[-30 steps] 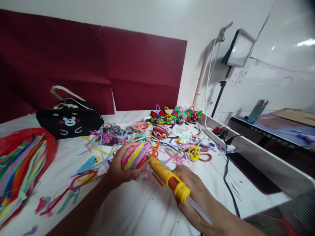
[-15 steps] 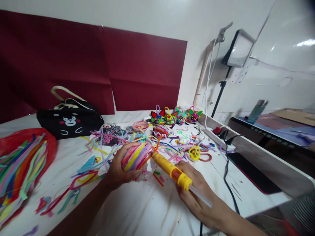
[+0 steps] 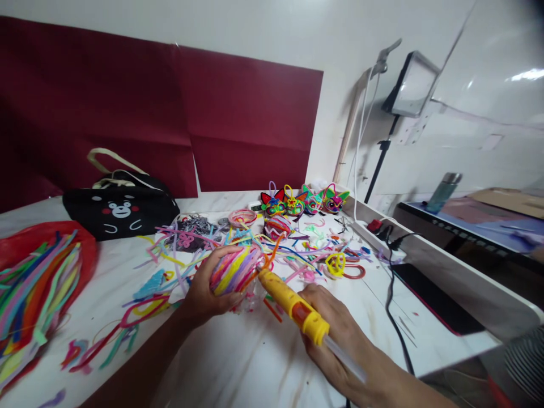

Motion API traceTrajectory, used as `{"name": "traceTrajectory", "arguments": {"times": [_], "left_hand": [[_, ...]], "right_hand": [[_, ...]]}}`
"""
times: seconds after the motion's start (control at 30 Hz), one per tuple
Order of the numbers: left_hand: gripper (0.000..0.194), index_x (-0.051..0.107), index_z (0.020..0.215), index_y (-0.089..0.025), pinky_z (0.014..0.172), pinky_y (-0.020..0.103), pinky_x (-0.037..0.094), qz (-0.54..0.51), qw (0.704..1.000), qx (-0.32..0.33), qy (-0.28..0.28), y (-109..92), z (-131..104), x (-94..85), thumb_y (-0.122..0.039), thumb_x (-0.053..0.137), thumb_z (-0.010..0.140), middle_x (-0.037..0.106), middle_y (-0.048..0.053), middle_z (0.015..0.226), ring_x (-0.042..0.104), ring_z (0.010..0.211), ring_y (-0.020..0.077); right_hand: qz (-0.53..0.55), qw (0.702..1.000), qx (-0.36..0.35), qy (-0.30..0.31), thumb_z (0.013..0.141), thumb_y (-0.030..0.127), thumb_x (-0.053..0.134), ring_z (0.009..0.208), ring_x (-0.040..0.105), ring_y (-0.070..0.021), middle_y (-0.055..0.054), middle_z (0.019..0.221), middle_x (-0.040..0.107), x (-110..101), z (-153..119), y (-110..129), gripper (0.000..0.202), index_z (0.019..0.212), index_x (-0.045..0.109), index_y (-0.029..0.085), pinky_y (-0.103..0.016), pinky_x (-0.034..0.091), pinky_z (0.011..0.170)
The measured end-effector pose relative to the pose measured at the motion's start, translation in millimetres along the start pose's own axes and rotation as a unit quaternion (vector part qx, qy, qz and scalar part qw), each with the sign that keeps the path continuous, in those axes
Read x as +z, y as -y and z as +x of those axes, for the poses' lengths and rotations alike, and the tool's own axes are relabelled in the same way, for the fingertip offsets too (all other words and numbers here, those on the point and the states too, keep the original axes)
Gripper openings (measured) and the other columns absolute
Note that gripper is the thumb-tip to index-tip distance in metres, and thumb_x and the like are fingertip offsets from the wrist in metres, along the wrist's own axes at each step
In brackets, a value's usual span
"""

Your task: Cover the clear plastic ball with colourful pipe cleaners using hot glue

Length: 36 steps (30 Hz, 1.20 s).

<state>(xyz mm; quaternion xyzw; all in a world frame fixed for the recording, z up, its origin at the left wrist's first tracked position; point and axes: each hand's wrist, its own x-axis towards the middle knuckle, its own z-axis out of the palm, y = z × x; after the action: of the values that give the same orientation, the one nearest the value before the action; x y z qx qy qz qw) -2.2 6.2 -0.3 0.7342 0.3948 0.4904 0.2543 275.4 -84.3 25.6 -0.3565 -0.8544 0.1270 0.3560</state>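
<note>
My left hand (image 3: 213,286) is wrapped round a striped ball (image 3: 238,271) of pink, yellow, orange and purple pipe cleaners. An orange pipe cleaner (image 3: 273,254) sticks up from the ball's right side. My right hand (image 3: 335,334) grips a yellow glue gun (image 3: 291,300), with a clear glue stick (image 3: 346,358) jutting from its back end. The gun's tip is at the right side of the ball; whether it touches is hard to tell. Loose pipe cleaners (image 3: 297,266) lie behind the ball.
Several cat-faced ornaments (image 3: 312,202) stand at the back, behind another striped ball (image 3: 278,226). On the left are a black bag (image 3: 121,211) and a red bag (image 3: 87,249) of pipe cleaners. A black phone (image 3: 437,300), a cable (image 3: 393,306) and a lamp (image 3: 414,85) are on the right.
The glue gun's tip has moved slightly left and down, closer to the ball, with my right hand. The orange pipe cleaner shows a different bend. My left hand has hardly moved.
</note>
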Motion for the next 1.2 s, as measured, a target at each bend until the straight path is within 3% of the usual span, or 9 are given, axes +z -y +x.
{"name": "traceTrajectory", "arguments": {"times": [0.3,0.47,0.7,0.83,1.0,1.1,1.2], "left_hand": [[0.084,0.060,0.125,-0.022,0.093,0.041,0.054,-0.017,1.000,-0.018,-0.017,-8,-1,3.6,-0.074,0.076,0.061,0.063,0.011,0.127,0.065,0.109,0.0317],[0.080,0.059,0.126,-0.023,0.090,0.039,0.056,-0.014,1.000,-0.010,0.006,-2,1,1.6,-0.069,0.078,0.063,0.064,0.011,0.126,0.067,0.106,0.0298],[0.078,0.055,0.128,-0.022,0.086,0.037,0.057,-0.044,0.997,-0.051,-0.024,-4,3,0.1,-0.061,0.077,0.064,0.066,0.011,0.126,0.068,0.104,0.0302],[0.078,0.054,0.129,-0.021,0.091,0.038,0.055,-0.024,0.994,-0.060,-0.094,0,9,-10.2,-0.060,0.073,0.065,0.066,0.010,0.127,0.066,0.109,0.0310],[0.077,0.054,0.129,-0.021,0.095,0.041,0.054,-0.021,0.993,-0.052,-0.108,3,12,-15.2,-0.058,0.072,0.064,0.067,0.010,0.126,0.066,0.110,0.0317],[0.075,0.055,0.129,-0.022,0.094,0.040,0.055,-0.023,0.993,-0.046,-0.105,0,9,-10.5,-0.058,0.072,0.065,0.066,0.010,0.128,0.066,0.110,0.0313],[0.078,0.056,0.128,-0.021,0.090,0.038,0.057,-0.030,0.995,-0.040,-0.090,0,8,-6.8,-0.059,0.074,0.063,0.066,0.010,0.128,0.067,0.107,0.0308]], "right_hand": [[-0.021,0.999,-0.050,-0.001,0.101,0.036,0.045,0.091,0.063,-0.0240,-0.009,0.103,0.066,5,-6,-5,0.023,0.119,0.046,0.022,-0.040,0.051,0.084],[0.007,0.999,-0.043,0.012,0.098,0.030,0.047,0.091,0.063,-0.0227,-0.006,0.100,0.064,2,-5,0,0.022,0.118,0.048,0.022,-0.045,0.049,0.093],[0.081,0.997,0.010,-0.006,0.095,0.025,0.046,0.083,0.061,-0.0194,-0.004,0.093,0.061,-19,-7,7,0.015,0.109,0.051,0.024,-0.032,0.053,0.072],[0.038,0.996,0.043,0.067,0.090,0.022,0.051,0.095,0.064,-0.0222,-0.007,0.107,0.063,-15,-15,3,0.025,0.116,0.052,0.024,-0.035,0.056,0.082],[0.008,0.974,0.073,0.214,0.080,0.013,0.057,0.110,0.062,-0.0267,-0.013,0.122,0.059,15,-12,-3,0.048,0.128,0.054,0.017,-0.041,0.055,0.096],[-0.004,0.967,0.039,0.250,0.085,0.023,0.063,0.111,0.062,-0.0296,-0.016,0.123,0.059,33,-5,-10,0.050,0.134,0.055,0.013,-0.042,0.054,0.098],[-0.013,0.968,-0.014,0.251,0.090,0.039,0.067,0.107,0.062,-0.0297,-0.017,0.119,0.062,36,3,-16,0.049,0.129,0.059,0.012,-0.041,0.054,0.095]]}}
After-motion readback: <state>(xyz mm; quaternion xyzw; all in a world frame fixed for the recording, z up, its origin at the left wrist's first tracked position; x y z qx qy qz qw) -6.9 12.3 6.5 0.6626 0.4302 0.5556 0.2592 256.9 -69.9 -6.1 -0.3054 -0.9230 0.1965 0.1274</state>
